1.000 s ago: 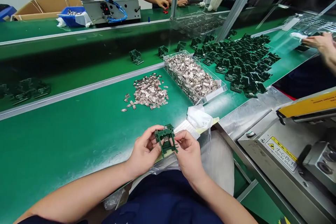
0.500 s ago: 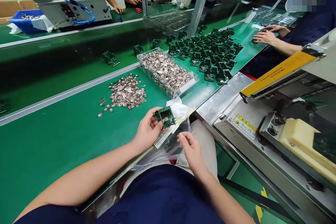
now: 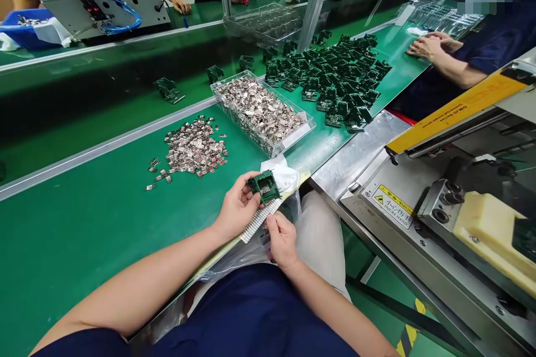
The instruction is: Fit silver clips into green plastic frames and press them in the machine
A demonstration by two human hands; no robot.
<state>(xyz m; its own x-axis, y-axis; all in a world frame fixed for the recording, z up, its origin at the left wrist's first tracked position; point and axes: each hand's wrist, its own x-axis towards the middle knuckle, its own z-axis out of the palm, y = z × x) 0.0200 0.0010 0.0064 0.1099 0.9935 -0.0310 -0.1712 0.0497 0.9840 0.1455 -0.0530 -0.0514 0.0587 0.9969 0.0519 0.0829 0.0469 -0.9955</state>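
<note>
My left hand [image 3: 239,204] grips a dark green circuit board assembly [image 3: 265,186], a square frame with a hollow middle, thumb at its near corner. Just below it a strip of small silvery pieces [image 3: 256,222] lies along the table edge, partly under my left hand. My right hand [image 3: 281,239] is closed beside that strip, thumb and fingertips pinched at its right side; whatever is between them is too small or hidden to make out. Behind the board lies a white cloth [image 3: 280,172].
A clear tray [image 3: 274,148] of small metal parts stands ahead, with a loose pile of metal parts [image 3: 196,148] to its left. Many green board assemblies [image 3: 330,75] are heaped behind it. A machine with a yellow bar [image 3: 456,114] stands right. Co-workers' hands [image 3: 431,46] rest at the far right.
My right hand has moved left and closed in a pinch at the strip of silvery pieces. My left hand keeps hold of the circuit board assembly. The view has shifted slightly.
</note>
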